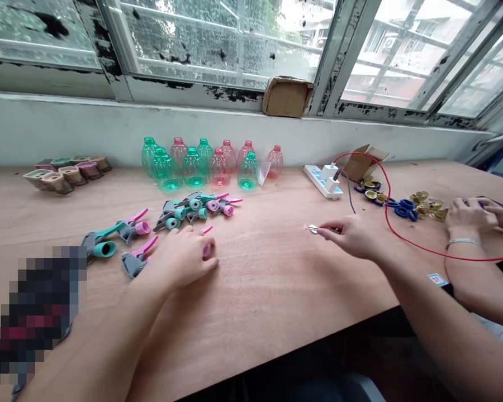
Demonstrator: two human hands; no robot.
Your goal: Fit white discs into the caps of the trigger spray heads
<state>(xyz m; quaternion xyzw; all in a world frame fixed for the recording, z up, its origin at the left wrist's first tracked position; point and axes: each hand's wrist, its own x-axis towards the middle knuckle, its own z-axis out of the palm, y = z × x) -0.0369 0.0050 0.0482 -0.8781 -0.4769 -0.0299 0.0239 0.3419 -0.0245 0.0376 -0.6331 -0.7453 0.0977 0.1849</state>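
My left hand [183, 255] is closed around a trigger spray head, mostly hidden by the fingers; its pink trigger [208, 229] and a bit of pink collar show. Grey spray heads with pink or teal parts lie around that hand, among them a grey and pink one [132, 264] by the wrist and a teal one [104, 249] farther left. In my right hand [352, 237] are thin metal tweezers [329, 228], pointing left. At their tips, just above the wooden table [272, 290], is a small white disc [313, 229]; whether the tips grip it I cannot tell.
Green bottles [195, 170] and pink bottles [220, 170] stand by the wall. A white power strip [323, 182] with a red cable [389, 192] is to the right. Beyond lie blue and gold pieces [404, 207] near another person's hands [469, 216]. Small containers [58, 180] are at far left.
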